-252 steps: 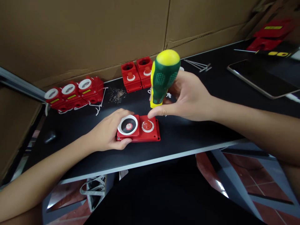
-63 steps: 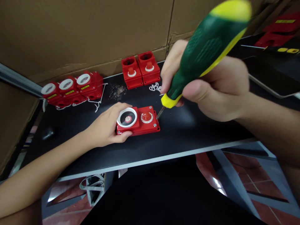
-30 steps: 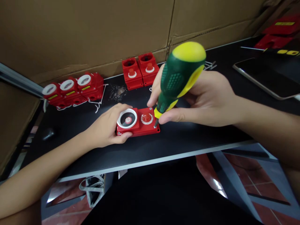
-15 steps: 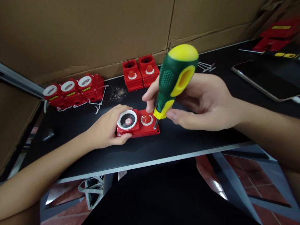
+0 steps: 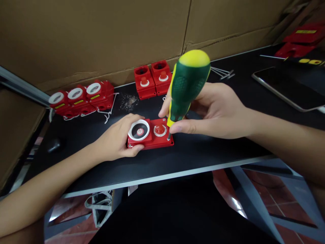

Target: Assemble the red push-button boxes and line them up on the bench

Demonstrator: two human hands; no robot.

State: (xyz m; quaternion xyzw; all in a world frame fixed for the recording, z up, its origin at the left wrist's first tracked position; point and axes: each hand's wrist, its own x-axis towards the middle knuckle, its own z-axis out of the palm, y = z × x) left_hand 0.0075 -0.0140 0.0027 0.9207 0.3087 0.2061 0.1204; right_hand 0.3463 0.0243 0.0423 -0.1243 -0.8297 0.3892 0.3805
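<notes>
On the black table lies a red box (image 5: pixel 150 142) with a white-ringed round socket at its left and a red button at its right. My left hand (image 5: pixel 119 137) is closed around the box's left end, thumb on the near side, fingers at the back. A green and yellow screwdriver (image 5: pixel 189 79) stands nearly upright in my right hand (image 5: pixel 213 110), its handle between thumb and fingers. The screwdriver's tip is at the near right corner of the box, where a screw seems to sit. Part of the right fingers is hidden behind the handle.
Three red boxes with white rings (image 5: pixel 82 98) stand at the back left, beside white cords. Two more red boxes (image 5: pixel 153 79) stand against the cardboard wall (image 5: pixel 114 37). To the right lie thin metal rods (image 5: pixel 222 72), a phone (image 5: pixel 289 88) and another screwdriver (image 5: pixel 304 61).
The screwdriver's handle has turned in my right hand, its yellow patch no longer facing me, and my right fingers have shifted around it. My left hand keeps its hold on the box.
</notes>
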